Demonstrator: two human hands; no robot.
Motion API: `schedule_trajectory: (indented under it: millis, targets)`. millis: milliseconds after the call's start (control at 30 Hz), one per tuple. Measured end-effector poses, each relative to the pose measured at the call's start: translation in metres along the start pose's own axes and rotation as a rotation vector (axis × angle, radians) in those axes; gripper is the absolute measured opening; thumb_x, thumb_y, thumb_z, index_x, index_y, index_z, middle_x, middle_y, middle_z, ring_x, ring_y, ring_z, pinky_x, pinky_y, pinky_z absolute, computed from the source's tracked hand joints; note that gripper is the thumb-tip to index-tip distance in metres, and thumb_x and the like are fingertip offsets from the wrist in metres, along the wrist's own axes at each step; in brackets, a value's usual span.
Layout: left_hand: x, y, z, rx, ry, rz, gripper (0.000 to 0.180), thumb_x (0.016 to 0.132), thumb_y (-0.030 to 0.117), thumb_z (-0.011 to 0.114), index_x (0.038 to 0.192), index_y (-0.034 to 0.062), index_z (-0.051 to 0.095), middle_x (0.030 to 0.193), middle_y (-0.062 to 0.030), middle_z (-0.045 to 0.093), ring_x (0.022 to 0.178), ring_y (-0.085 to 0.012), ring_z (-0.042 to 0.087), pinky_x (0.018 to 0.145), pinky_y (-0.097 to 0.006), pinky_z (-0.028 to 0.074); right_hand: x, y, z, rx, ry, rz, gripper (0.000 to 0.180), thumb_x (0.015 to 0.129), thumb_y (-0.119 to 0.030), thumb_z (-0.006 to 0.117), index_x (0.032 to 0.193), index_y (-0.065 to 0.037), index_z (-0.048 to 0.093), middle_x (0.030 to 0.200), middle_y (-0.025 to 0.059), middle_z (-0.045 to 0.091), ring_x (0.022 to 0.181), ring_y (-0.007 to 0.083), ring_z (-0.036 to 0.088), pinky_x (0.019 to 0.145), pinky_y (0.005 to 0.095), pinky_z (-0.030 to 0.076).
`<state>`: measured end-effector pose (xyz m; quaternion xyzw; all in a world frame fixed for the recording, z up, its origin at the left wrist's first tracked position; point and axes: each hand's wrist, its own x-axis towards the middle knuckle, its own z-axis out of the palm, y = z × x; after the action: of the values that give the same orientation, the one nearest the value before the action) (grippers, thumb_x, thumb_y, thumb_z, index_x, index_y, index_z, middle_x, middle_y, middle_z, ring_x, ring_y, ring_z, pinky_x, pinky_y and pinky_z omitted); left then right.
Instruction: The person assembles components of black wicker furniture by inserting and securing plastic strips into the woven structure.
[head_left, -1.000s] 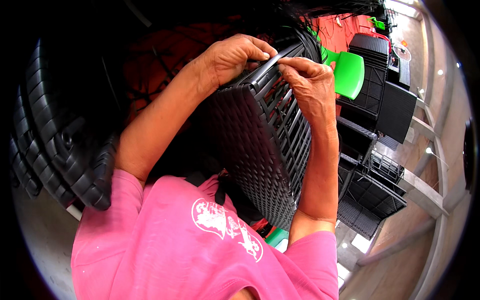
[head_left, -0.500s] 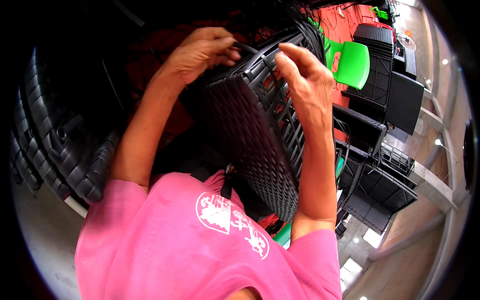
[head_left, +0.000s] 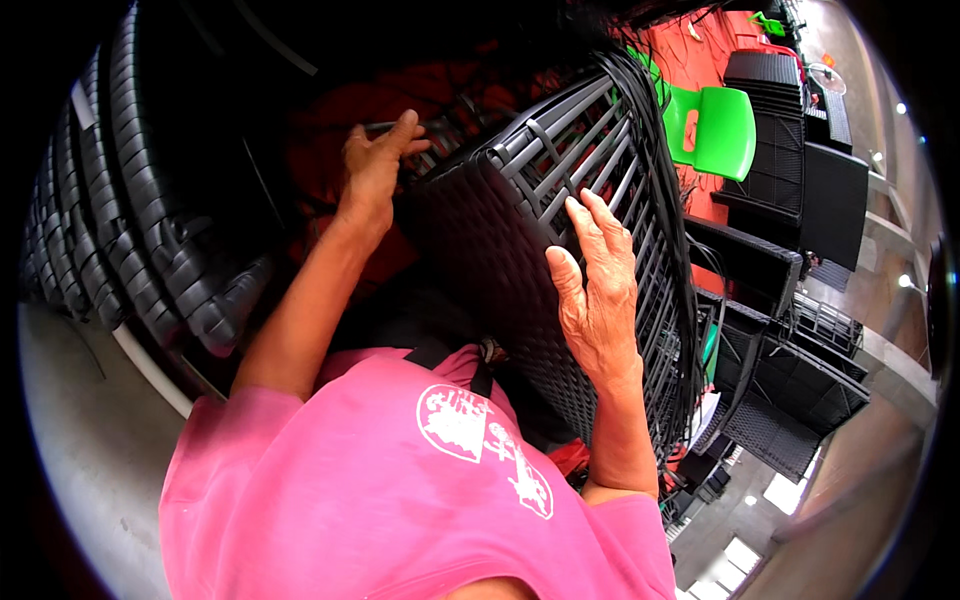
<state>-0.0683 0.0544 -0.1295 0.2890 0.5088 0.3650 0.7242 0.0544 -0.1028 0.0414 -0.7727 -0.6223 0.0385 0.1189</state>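
In front of me a black wicker furniture piece (head_left: 560, 375) stands tilted, one side tightly woven and the other an open lattice of bars and strips (head_left: 590, 150). My right hand (head_left: 602, 300) is at the lattice side, fingers stretched and thumb apart, its fingertips near or touching the bars. Beyond the upper left corner of the piece, my left hand (head_left: 372, 175) has its fingers spread, and I see nothing held in it. A bundle of long black strands (head_left: 655, 130) hangs over the far edge and down the right side.
Dark wrapped woven frames (head_left: 150, 200) stand close on the left. A green plastic chair (head_left: 725, 135) is at the upper right on a red floor covering (head_left: 690, 60). Black woven furniture (head_left: 790, 400) is stacked along the right. Loose strands lie at the back.
Both hands have come away from the top edge. The right moved down along the lattice, and the left moved left and lower, its fingers opening. The left hand's loose strip end is no longer visible there.
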Motion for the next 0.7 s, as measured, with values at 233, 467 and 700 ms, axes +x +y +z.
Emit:
schedule_trajectory:
  millis: [233, 467, 700]
  targets:
    - [-0.033, 0.039, 0.008, 0.267, 0.107, 0.459, 0.067, 0.084, 0.013, 0.075, 0.133, -0.0093, 0.035, 0.087, -0.0103, 0.070, 0.081, -0.0155, 0.067, 0.079, -0.024, 0.051, -0.003, 0.002, 0.018, 0.001, 0.118, 0.006, 0.045, 0.093, -0.034, 0.060, 0.124, -0.001, 0.058, 0.132, 0.0158, 0.054, 0.114, 0.0334, 0.052, 0.091, 0.0434, 0.040]
    - [-0.050, 0.042, 0.024, -0.003, -0.173, 0.529, 0.046, 0.088, 0.008, 0.071, 0.130, 0.0039, 0.052, 0.080, -0.0053, 0.069, 0.068, -0.0079, 0.061, 0.063, -0.019, 0.047, -0.003, 0.004, 0.023, 0.091, 0.188, 0.065, 0.045, 0.088, -0.031, 0.066, 0.122, -0.002, 0.060, 0.128, 0.0148, 0.058, 0.114, 0.0325, 0.054, 0.094, 0.0441, 0.041]
    - [-0.013, 0.042, 0.025, 0.222, -0.366, 0.303, 0.033, 0.093, 0.032, 0.065, 0.110, 0.0037, 0.070, 0.085, -0.0035, 0.070, 0.073, -0.0073, 0.061, 0.066, -0.022, 0.049, -0.004, 0.003, 0.027, 0.092, 0.196, 0.070, 0.042, 0.087, -0.031, 0.067, 0.117, -0.002, 0.063, 0.127, 0.0140, 0.059, 0.114, 0.0321, 0.054, 0.095, 0.0443, 0.040]
